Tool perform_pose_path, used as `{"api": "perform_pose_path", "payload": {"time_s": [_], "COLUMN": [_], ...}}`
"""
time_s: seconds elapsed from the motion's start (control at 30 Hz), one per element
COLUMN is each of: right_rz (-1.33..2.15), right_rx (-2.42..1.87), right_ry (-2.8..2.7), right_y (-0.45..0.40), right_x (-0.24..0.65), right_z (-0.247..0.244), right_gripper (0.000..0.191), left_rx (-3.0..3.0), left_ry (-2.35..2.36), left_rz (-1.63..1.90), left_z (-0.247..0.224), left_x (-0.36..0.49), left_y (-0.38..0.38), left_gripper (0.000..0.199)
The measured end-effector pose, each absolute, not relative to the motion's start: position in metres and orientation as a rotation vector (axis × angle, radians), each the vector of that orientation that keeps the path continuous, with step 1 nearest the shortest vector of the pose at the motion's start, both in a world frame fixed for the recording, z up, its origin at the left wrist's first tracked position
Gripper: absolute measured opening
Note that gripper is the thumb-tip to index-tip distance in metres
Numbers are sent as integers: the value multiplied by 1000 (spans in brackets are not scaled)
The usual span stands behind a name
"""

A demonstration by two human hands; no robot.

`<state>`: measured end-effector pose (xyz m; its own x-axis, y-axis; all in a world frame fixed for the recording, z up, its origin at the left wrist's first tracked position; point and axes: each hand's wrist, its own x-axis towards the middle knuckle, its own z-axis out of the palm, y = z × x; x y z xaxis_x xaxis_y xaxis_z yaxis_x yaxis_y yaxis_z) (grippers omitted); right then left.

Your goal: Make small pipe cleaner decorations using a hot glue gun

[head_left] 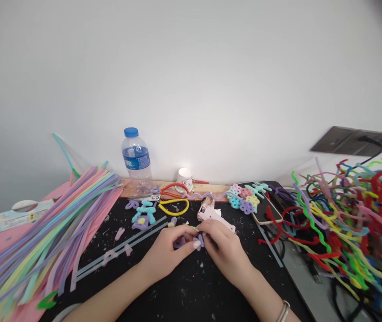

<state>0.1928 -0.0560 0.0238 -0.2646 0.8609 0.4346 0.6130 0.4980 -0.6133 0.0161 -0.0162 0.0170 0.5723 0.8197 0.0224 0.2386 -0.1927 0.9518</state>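
Note:
My left hand (169, 248) and my right hand (226, 250) meet over the middle of the black mat. Between their fingertips is a small bent purple pipe cleaner piece (199, 243), pinched from both sides and partly covered by the fingers. A bit of pale yellow-green shows at its top. Just beyond my right hand lies a pale pink glue gun (219, 221). Ahead of my left hand are scissors (174, 206) with one red and one yellow handle loop, and a teal pipe cleaner figure (144, 211) with a purple flower.
Straight pastel pipe cleaners (77, 228) fan out at left; tangled bright ones (348, 223) heap up at right. A water bottle (136, 163) and paper cup (184, 178) stand by the wall. Pipe cleaner flowers (244, 199) lie beside a phone (267, 210). Glue sticks (120, 248) lie left.

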Motion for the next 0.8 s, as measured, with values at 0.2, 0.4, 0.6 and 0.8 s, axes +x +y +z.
{"api": "perform_pose_path", "payload": {"time_s": [0.2, 0.4, 0.6, 0.8], "right_rz": [505, 645, 742, 846], "right_rx": [-1219, -1371, -1423, -1385], "right_ry": [-1835, -1664, -1586, -1522], "right_y": [-57, -53, -53, -52], "right_x": [186, 186, 184, 181], "right_z": [21, 16, 13, 14], "right_gripper": [21, 11, 9, 9], "left_rx": [1799, 1651, 1583, 1491], "left_ry": [868, 816, 810, 828], "left_rz": [648, 697, 699, 720], "left_z": [19, 16, 13, 6], "left_x": [17, 17, 16, 16], "left_y": [-20, -20, -19, -20], "left_gripper": [19, 20, 23, 25]}}
